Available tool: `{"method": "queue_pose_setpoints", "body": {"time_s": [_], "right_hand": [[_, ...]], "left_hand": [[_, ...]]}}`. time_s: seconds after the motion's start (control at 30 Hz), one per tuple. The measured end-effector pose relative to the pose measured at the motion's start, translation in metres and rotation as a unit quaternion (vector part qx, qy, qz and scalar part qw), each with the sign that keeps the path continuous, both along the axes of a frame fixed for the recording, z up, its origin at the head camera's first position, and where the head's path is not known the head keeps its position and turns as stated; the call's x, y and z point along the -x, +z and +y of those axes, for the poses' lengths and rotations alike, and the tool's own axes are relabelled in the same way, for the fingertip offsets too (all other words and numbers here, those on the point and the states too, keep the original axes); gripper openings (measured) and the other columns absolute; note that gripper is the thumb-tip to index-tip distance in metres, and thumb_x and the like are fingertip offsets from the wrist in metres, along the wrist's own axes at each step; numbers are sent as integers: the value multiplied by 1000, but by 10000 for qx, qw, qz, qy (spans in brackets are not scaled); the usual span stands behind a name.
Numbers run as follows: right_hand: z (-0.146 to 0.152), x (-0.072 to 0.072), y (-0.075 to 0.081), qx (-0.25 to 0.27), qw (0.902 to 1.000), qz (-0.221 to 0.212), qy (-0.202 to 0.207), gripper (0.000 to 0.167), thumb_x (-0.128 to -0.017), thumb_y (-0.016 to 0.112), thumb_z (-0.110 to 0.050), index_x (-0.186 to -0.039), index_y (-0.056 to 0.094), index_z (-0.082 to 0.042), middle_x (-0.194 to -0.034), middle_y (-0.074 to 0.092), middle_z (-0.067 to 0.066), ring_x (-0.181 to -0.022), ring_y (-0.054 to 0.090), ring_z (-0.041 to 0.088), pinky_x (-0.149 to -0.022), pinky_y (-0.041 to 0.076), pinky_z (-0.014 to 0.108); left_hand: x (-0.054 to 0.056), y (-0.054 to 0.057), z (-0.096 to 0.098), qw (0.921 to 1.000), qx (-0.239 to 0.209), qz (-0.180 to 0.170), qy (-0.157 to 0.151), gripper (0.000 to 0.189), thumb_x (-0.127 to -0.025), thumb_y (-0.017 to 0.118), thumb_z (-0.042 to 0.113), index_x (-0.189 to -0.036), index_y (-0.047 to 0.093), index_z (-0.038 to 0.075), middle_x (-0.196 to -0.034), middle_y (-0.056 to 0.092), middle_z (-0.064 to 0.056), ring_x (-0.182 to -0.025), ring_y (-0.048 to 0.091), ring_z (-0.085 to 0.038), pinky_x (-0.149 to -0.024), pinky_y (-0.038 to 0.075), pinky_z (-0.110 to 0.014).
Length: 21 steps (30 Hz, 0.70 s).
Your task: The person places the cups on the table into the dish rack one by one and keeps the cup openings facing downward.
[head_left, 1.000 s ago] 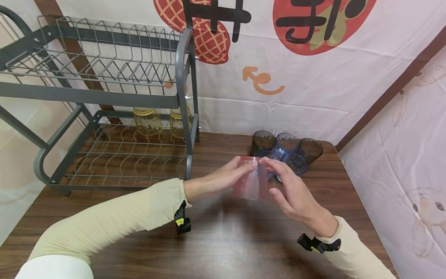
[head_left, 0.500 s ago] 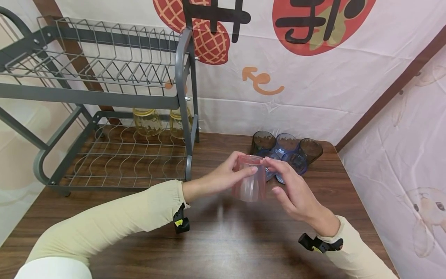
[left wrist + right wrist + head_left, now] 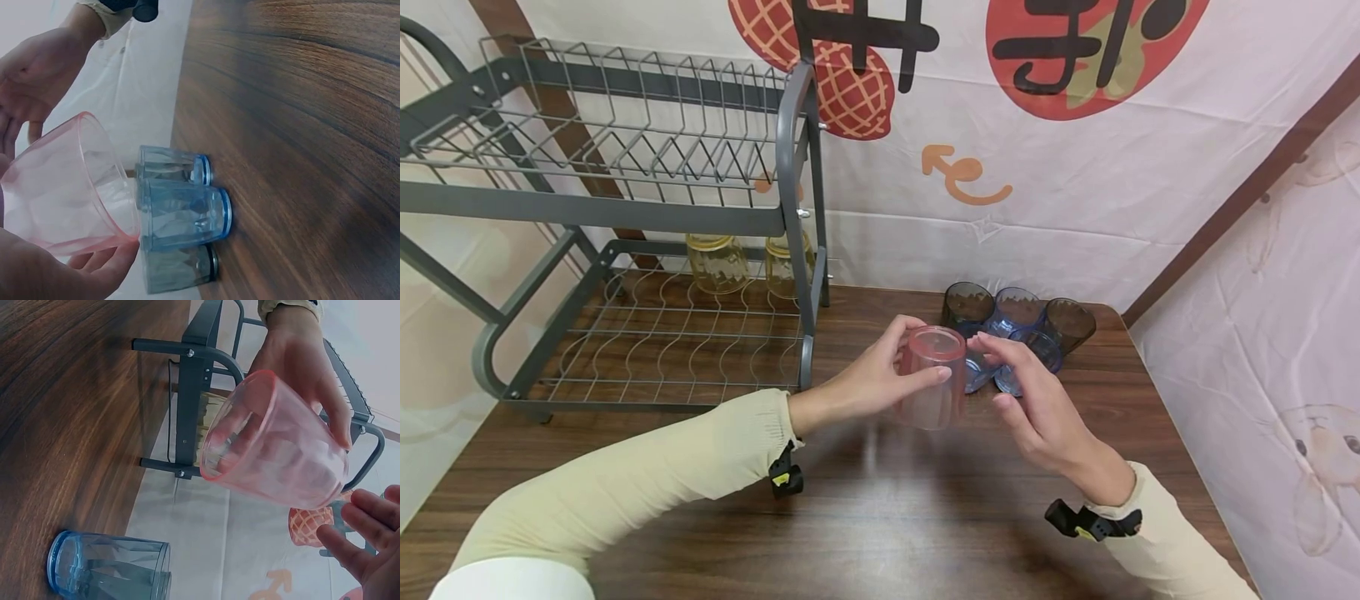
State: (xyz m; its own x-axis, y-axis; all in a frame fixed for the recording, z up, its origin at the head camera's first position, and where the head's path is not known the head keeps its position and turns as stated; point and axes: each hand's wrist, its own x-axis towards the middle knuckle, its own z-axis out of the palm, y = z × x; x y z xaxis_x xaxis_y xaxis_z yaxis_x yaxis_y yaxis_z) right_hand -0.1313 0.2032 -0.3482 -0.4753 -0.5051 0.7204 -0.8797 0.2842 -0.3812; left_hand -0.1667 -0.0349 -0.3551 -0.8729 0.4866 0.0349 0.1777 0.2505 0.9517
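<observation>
A clear pink tumbler is in the air over the table, its open mouth facing down and its base up. My left hand grips it from the left side, thumb on the near wall and fingers behind. In the right wrist view those fingers show through the pink wall of the tumbler. My right hand is at the tumbler's right with fingers extended. A small gap parts it from the tumbler in the head view, and nothing is in it.
Several blue and dark grey glasses stand grouped at the back right of the wooden table. On the left, a two-tier grey dish rack has two yellow glasses on its lower shelf. A printed cloth hangs behind.
The tumbler has tipped so that its base faces the head camera more, and it has shifted slightly left. My right fingertips were at its base edge and have drawn away from it.
</observation>
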Motion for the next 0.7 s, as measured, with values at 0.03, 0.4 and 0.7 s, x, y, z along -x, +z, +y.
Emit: {"method": "queue_pose_setpoints", "body": {"time_s": [0.03,0.4,0.7], "right_hand": [[0,0,0,18,10000,6,-32,63,-110,40,-42,-140,46,14,-131,59,23,-127,55,22,-106,44,26],[7,3,1,276,9986,-219,-396,59,-110,41,-41,-141,49,8,-132,61,21,-128,55,19,-106,44,27],[19,9,-1,473,9914,-679,-1010,51,-110,44,-36,-144,50,2,-132,63,17,-114,64,20,-99,50,28]], "left_hand": [[0,0,0,10000,30,57,-3,59,-94,75,31,-139,41,15,-133,60,-8,-123,60,-26,-98,52,-48],[0,-2,-3,9980,43,629,-41,62,-88,80,28,-135,42,16,-127,62,-5,-115,62,-23,-96,52,-44],[0,-4,-7,9956,30,927,-119,65,-86,84,28,-135,43,15,-125,60,-3,-113,62,-20,-96,51,-42]]}}
